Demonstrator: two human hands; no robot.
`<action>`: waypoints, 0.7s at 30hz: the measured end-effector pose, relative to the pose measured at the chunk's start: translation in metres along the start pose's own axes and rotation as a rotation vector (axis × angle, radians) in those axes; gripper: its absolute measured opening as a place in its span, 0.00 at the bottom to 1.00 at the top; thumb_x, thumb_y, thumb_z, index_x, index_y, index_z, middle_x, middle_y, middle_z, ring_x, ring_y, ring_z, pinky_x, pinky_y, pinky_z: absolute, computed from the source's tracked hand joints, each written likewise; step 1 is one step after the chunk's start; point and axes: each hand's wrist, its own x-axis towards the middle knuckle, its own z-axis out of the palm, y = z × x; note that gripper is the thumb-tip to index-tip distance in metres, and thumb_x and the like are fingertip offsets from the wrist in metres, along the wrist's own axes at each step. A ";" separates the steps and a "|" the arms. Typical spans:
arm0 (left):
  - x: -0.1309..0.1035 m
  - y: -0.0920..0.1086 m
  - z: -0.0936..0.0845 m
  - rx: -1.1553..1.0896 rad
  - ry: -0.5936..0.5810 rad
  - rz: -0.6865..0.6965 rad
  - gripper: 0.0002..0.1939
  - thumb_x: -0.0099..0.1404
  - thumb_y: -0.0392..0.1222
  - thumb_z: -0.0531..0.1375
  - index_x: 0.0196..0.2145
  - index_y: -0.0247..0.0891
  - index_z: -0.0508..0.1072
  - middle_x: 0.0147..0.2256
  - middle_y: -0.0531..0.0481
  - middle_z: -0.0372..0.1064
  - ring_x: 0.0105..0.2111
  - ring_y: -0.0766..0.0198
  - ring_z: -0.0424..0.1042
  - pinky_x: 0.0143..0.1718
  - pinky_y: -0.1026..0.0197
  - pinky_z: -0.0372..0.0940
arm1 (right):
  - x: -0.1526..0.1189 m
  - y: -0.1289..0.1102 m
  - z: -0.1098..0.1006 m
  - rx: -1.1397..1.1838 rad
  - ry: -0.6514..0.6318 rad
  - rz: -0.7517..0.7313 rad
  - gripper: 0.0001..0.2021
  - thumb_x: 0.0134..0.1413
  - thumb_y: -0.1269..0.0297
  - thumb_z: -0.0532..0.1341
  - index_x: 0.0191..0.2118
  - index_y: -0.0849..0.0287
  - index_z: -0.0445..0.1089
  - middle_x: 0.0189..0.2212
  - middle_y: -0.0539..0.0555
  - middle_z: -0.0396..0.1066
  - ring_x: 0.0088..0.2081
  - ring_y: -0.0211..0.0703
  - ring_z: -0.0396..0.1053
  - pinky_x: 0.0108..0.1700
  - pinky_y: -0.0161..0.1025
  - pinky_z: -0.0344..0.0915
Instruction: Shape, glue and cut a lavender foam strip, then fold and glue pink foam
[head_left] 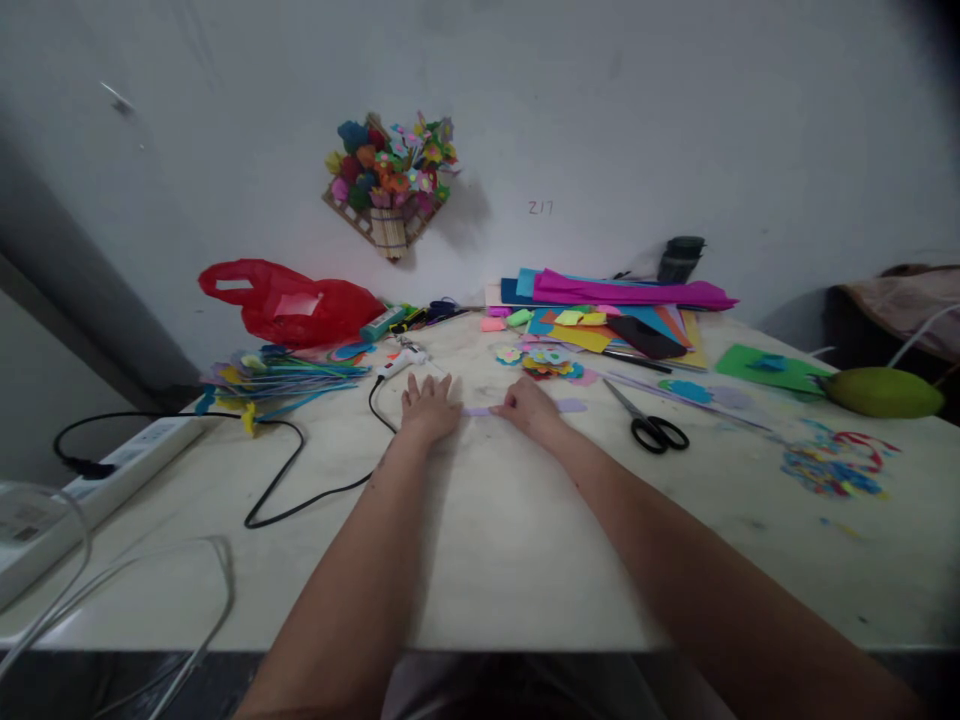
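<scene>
A narrow light-purple strip (477, 411) lies flat across the table between my two hands, and its far end shows to the right of my right hand. My left hand (430, 408) rests palm down with its fingers spread, at the strip's left end, which it may cover. My right hand (527, 405) is closed, thumb and fingers pinched on the strip. A white glue gun (403, 361) with a black cord lies just behind my left hand. Behind my right hand sits a small pile of colourful paper flowers (551, 362). Black-handled scissors (651, 425) lie open to the right.
Flower stems (292, 382) and a red plastic bag (292, 305) are at the back left. A white power strip (135, 465) stands on the left edge. Coloured sheets (615, 292) are stacked at the back. A yellow-green fruit (885, 391) and paper scraps (832, 465) lie right.
</scene>
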 end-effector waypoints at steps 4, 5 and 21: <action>-0.006 0.008 0.003 0.022 0.130 0.103 0.34 0.59 0.57 0.47 0.61 0.44 0.48 0.63 0.48 0.40 0.62 0.47 0.23 0.59 0.42 0.32 | 0.001 0.000 0.001 -0.011 0.011 -0.006 0.10 0.47 0.58 0.63 0.26 0.61 0.71 0.33 0.56 0.66 0.35 0.40 0.65 0.36 0.34 0.59; -0.008 0.011 0.004 0.027 0.139 0.131 0.35 0.59 0.59 0.46 0.61 0.44 0.49 0.63 0.49 0.41 0.62 0.48 0.23 0.59 0.43 0.31 | 0.000 0.000 0.001 -0.015 0.010 -0.008 0.10 0.47 0.59 0.63 0.26 0.61 0.71 0.33 0.56 0.66 0.36 0.40 0.65 0.37 0.34 0.59; -0.004 0.018 0.009 0.059 0.020 0.077 0.42 0.54 0.68 0.45 0.61 0.46 0.48 0.63 0.47 0.37 0.61 0.46 0.20 0.56 0.37 0.23 | -0.004 0.001 0.003 -0.111 0.090 -0.131 0.13 0.49 0.60 0.62 0.41 0.59 0.70 0.44 0.58 0.64 0.47 0.49 0.57 0.47 0.42 0.54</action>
